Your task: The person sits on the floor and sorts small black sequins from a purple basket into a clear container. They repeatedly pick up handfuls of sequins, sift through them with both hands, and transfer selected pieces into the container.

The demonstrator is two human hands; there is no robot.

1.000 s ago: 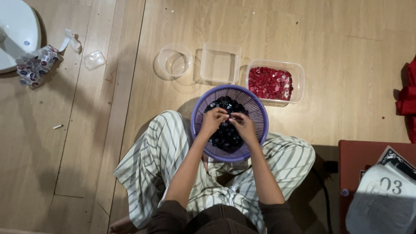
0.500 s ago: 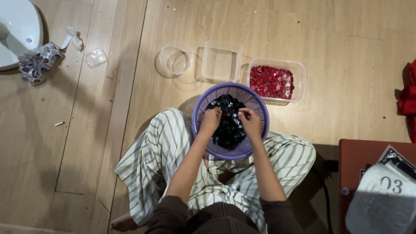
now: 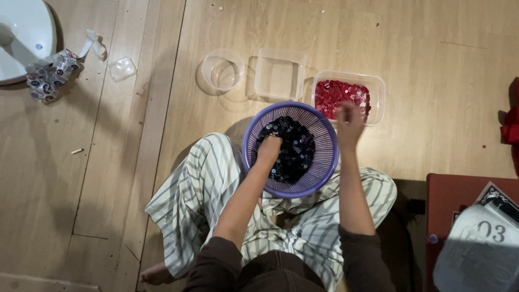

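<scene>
A: Surface: pale wooden floor [image 3: 443, 162]. Person seated on it, legs in striped trousers [image 3: 205, 189], head camera looking straight down.

B: Containers?

A: Purple slatted basket [image 3: 324, 162] at the knees, holding a heap of dark small pieces [image 3: 294, 146]. Just beyond it to the right, a clear rectangular tub [image 3: 378, 81] with red small pieces [image 3: 335, 94]. Left of that tub, an empty clear square tub [image 3: 279, 73], then an empty clear round cup [image 3: 221, 70].

B: Hands?

A: Left hand [image 3: 268, 148] is down in the basket, fingers curled into the dark heap; what it grips is buried, so cannot tell. Right hand [image 3: 350, 121] is raised over the basket's far right rim, at the near edge of the red tub, fingers drawn together. Motion blur; cannot tell whether it pinches a piece.

B: Key relation?

A: The red tub lies far and right of the basket; its long side runs left to right. Right hand is much the nearer, forearm running straight toward it. Left forearm angles in from the near left.

B: Elsewhere?

A: Far left: white round object [image 3: 21, 38] and a crumpled printed wrapper [image 3: 48, 78].
</scene>
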